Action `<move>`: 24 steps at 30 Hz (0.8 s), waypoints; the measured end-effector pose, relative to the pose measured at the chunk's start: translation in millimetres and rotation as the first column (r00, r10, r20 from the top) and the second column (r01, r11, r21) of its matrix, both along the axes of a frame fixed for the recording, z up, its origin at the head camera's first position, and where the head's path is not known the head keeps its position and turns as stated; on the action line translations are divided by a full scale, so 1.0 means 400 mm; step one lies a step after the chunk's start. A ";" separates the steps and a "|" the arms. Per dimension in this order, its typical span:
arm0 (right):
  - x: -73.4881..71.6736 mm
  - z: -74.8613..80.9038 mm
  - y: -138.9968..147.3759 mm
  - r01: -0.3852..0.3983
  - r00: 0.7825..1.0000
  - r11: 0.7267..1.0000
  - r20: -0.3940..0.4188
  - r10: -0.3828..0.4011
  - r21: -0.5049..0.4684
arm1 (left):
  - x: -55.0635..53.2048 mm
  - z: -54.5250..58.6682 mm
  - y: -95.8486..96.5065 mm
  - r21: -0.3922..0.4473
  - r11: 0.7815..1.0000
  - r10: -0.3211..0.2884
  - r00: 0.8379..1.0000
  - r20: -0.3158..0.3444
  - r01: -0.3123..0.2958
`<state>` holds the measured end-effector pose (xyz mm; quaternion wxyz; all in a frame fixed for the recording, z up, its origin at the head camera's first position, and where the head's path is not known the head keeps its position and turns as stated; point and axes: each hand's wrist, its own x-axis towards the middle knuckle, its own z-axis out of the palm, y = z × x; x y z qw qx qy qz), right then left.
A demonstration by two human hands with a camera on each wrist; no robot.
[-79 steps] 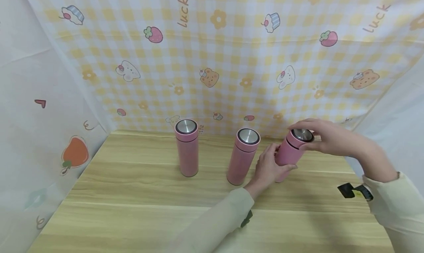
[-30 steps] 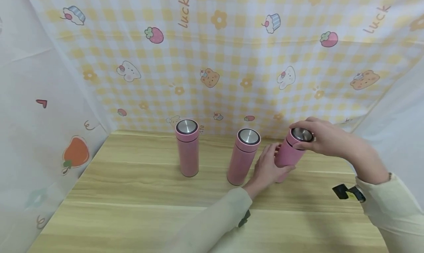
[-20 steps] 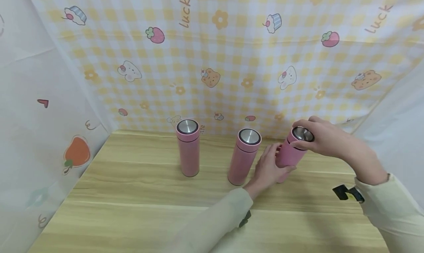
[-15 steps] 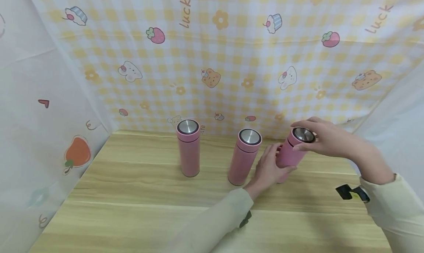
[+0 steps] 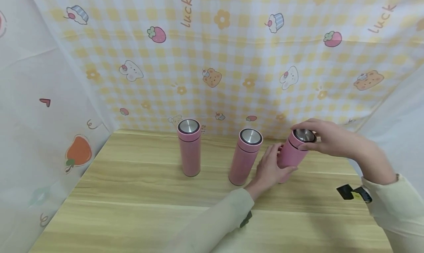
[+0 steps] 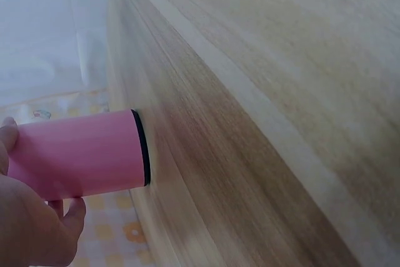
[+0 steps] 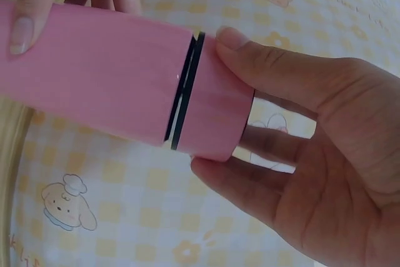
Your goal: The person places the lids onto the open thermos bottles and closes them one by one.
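Observation:
At the right of the table, my left hand [image 5: 269, 166] grips the body of a pink thermos bottle [image 5: 290, 158], thumb on the near side and fingers behind it. Its dark-edged base meets the wood in the left wrist view. My right hand [image 5: 326, 137] holds the pink lid [image 7: 215, 104] from above, with thumb and fingers around its rim. A thin gap with black edges shows between lid and body in the right wrist view. The lid's round steel top [image 5: 304, 135] faces up.
Two similar pink thermos bottles stand upright with lids on: the middle bottle [image 5: 243, 161], close to my left hand, and the left bottle [image 5: 190, 153]. Behind the wooden table [image 5: 139, 194] hangs a yellow checked cloth [image 5: 185, 61]; a white cloth [image 5: 66, 109] hangs at the left.
My right hand and wrist swung inward around the lid, then turned back outward. My left hand keeps its grip on the body. The two other bottles stay in place; the head view shifts slightly.

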<state>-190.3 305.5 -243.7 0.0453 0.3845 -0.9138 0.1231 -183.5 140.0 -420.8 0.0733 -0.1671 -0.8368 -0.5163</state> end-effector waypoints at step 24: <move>0.005 -0.009 -0.029 0.139 0.986 0.989 -0.105 -0.132 0.056 | 0.003 0.001 0.000 -0.023 1.000 0.010 1.000 0.008 -0.010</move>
